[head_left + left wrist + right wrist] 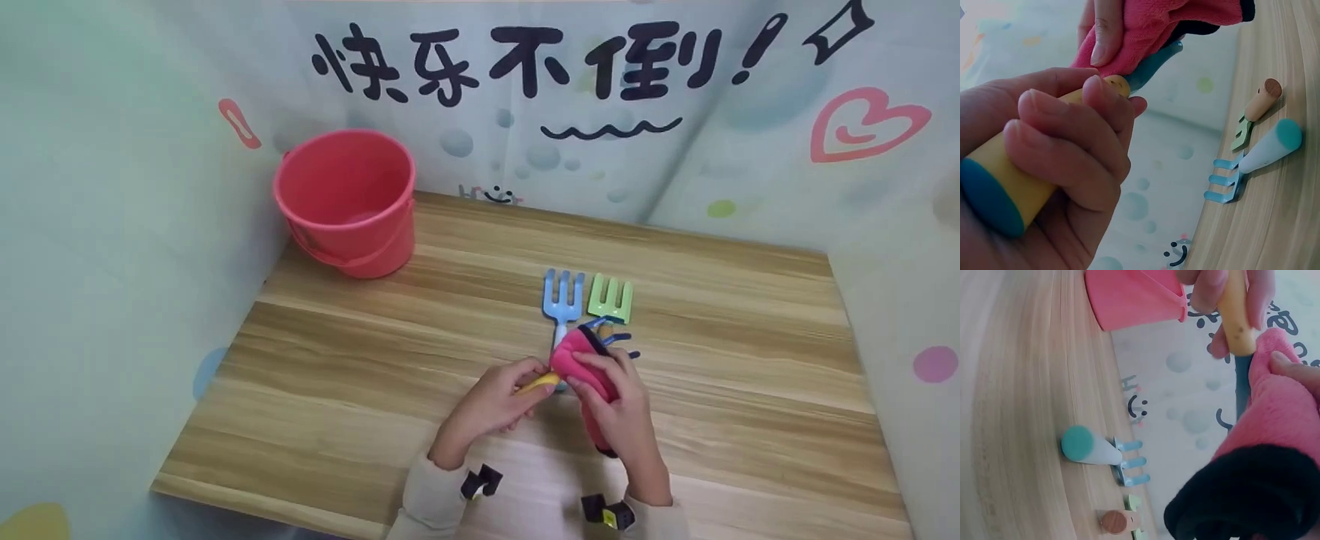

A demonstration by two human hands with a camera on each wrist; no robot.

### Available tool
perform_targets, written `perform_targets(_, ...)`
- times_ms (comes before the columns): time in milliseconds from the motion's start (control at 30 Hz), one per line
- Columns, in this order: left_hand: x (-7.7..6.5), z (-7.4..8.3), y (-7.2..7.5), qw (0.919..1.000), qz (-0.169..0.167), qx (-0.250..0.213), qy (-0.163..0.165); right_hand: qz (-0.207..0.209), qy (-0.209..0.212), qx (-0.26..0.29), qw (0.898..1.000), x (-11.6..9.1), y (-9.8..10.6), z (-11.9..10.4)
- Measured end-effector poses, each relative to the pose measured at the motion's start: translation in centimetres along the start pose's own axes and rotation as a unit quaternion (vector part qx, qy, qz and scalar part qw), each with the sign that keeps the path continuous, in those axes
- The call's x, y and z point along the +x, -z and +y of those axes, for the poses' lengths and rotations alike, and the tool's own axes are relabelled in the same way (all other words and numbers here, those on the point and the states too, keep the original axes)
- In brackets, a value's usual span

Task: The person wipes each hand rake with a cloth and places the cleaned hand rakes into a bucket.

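Observation:
My left hand (491,401) grips the yellow handle (1033,163) of a small garden rake, its fingers curled round it. The handle has a blue end cap, and dark blue tines (618,338) stick out past a pink cloth with black edging (574,356). My right hand (621,401) holds this fuzzy cloth between thumb and fingers, against the rake's blue neck (1154,66) just beyond the handle. Part of the rake's head is hidden behind the cloth. Both hands are raised above the wooden table.
A light blue hand fork (562,296) with a white handle lies on the table (360,390) beyond the hands. Beside it is a green hand fork (611,300) with a wooden handle. A red bucket (375,247) stands at the back left, near the printed curtain (480,142).

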State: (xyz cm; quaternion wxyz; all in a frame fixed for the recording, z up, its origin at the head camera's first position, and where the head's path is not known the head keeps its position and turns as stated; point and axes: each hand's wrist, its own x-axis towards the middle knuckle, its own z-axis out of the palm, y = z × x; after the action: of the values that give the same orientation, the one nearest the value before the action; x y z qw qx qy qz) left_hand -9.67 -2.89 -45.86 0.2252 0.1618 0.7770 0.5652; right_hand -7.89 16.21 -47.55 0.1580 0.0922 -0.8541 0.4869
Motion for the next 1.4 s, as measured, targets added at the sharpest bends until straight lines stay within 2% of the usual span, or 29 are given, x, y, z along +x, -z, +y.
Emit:
perform_targets(233,0.0,0.1,0.1,0.9998,0.001,0.014,-0.013,0.021,0.001,-0.02,1.0,0.2,-0.4,-0.3)
perform_targets(467,0.2,-0.3,-0.1,0.9994,-0.009,0.031,-0.016,0.077,0.023,-0.013,0.997,0.4,-1.4,0.9)
perform_targets(667,0.1,-0.6,-0.4,0.9989,-0.031,0.035,0.006,0.132,0.024,-0.06,0.989,0.5,-1.8,2.0)
perform_targets(833,0.0,-0.5,-0.6,0.9985,-0.037,0.029,0.027,0.148,0.024,-0.112,0.982,0.5,-1.8,2.3)
perform_targets(1067,-0.3,0.2,-1.1,0.9965,-0.055,0.031,0.055,0.162,0.003,-0.152,0.975,0.5,-1.5,2.8)
perform_targets(1300,-0.1,0.1,-1.3,0.9949,-0.061,0.026,0.076,0.199,-0.005,-0.164,0.966,0.3,-0.8,3.8)
perform_targets(1400,-0.2,-0.2,-0.8,0.9944,-0.051,0.009,0.092,0.241,0.0,-0.156,0.958,0.4,0.1,4.3)
